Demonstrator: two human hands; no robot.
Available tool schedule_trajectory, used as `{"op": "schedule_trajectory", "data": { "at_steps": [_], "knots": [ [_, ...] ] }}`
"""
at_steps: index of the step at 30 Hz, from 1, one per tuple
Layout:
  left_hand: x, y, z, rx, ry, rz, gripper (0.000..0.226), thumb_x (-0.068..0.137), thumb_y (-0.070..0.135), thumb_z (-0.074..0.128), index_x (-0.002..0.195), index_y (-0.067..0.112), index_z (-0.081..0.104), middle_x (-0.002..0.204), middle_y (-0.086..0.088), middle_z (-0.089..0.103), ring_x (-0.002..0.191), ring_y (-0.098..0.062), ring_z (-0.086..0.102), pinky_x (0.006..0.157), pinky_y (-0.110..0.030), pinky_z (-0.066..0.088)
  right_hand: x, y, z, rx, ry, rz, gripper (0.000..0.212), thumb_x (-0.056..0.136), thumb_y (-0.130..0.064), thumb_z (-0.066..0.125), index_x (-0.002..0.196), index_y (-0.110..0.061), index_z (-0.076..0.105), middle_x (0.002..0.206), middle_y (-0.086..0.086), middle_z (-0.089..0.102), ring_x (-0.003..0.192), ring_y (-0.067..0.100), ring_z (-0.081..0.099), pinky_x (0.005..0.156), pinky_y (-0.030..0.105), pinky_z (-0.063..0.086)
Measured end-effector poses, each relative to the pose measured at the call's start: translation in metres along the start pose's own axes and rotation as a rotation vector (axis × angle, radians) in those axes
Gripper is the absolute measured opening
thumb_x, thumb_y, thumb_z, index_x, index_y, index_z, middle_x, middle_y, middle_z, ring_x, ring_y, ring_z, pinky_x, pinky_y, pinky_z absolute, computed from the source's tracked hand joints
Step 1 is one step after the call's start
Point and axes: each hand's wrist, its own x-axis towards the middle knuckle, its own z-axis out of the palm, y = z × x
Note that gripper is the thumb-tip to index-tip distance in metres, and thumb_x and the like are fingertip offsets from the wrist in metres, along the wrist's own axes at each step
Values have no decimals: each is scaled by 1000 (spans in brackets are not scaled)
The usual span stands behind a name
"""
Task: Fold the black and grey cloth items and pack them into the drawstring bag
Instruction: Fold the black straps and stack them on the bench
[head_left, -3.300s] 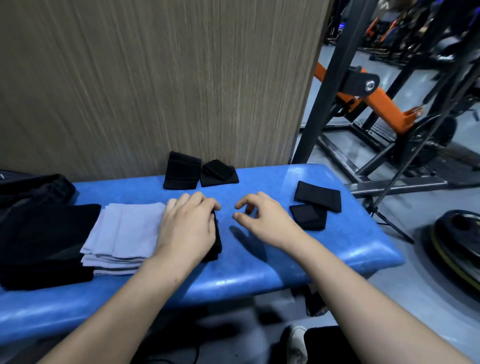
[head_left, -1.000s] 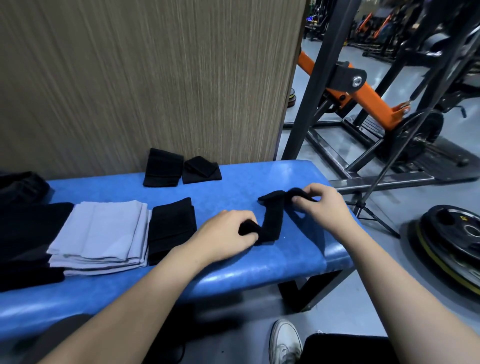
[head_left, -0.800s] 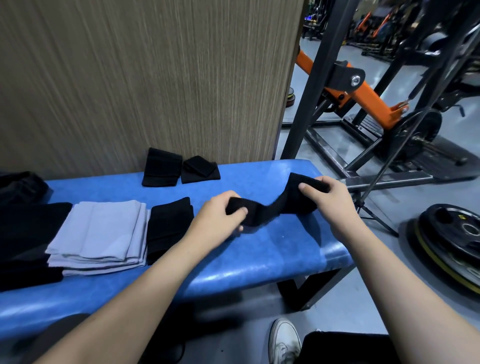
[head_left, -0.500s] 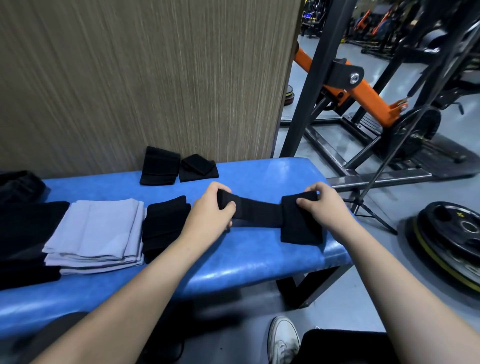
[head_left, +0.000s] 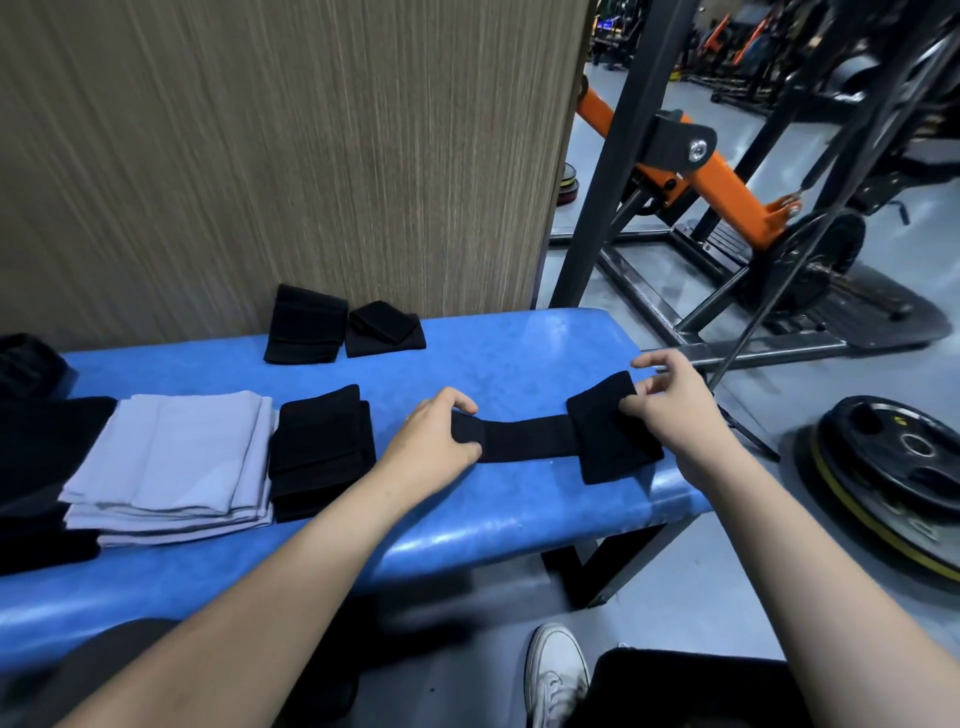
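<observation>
A long black cloth band (head_left: 524, 439) lies stretched flat across the blue bench (head_left: 498, 525). My left hand (head_left: 434, 441) grips its left end. Its right end runs under a black cloth square (head_left: 610, 431), where my right hand (head_left: 675, 410) rests with the thumb and curled fingers on the square and the index finger lifted. To the left lie a folded black cloth (head_left: 319, 452) and a stack of folded grey cloths (head_left: 176, 465). Two more folded black pieces (head_left: 306, 332) (head_left: 384, 330) sit by the wall. Dark fabric (head_left: 36, 441) lies at the far left; I cannot tell if it is the bag.
A wood-grain panel (head_left: 291, 156) stands right behind the bench. The bench's right end lies just past my right hand. Beyond it are a black and orange gym machine (head_left: 691, 150) and weight plates (head_left: 893, 467) on the floor. A white shoe (head_left: 556, 670) shows below.
Both hands lifted the black band from the right end of the bench, pulled it straight and laid it flat. My right hand's fingers have loosened on the right end.
</observation>
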Motion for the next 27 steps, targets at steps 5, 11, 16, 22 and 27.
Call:
{"op": "schedule_trajectory", "data": {
  "at_steps": [5, 11, 16, 22, 27],
  "knots": [
    [-3, 1, -1, -58, 14, -15, 26, 89, 19, 60, 111, 30, 52, 91, 13, 47, 74, -1, 49, 56, -21, 32, -13, -16, 13, 108, -148, -84, 38, 85, -1, 69, 115, -22, 58, 88, 3, 57, 67, 17, 54, 55, 29, 40],
    [-6, 3, -5, -52, -28, -33, 31, 90, 16, 54, 117, 31, 50, 106, 10, 49, 74, 0, 47, 57, -19, 31, -24, -17, 50, 58, -433, -106, 33, 87, -5, 72, 116, -14, 59, 97, 6, 57, 68, 19, 61, 56, 31, 46],
    [-8, 5, -8, -40, -44, -58, 34, 90, 15, 51, 120, 32, 49, 103, 7, 54, 68, -2, 48, 55, -23, 32, -21, -9, 58, -85, -494, -106, 23, 89, -4, 69, 109, -12, 63, 103, 11, 64, 76, 18, 67, 62, 30, 51],
    [-7, 5, -7, -70, -59, -42, 33, 91, 14, 51, 120, 29, 49, 103, 8, 49, 68, -4, 47, 56, -24, 32, -12, -3, 40, -363, -128, -183, 18, 86, -18, 73, 100, -15, 62, 77, 0, 60, 72, 18, 58, 61, 26, 43],
    [-8, 5, -6, -46, -44, -43, 32, 91, 15, 52, 119, 30, 50, 105, 8, 50, 68, -4, 48, 55, -23, 32, -26, 6, 48, -776, -175, -103, 64, 74, -55, 77, 121, -24, 47, 110, 3, 55, 102, 24, 58, 82, 38, 48]
  ]
}}
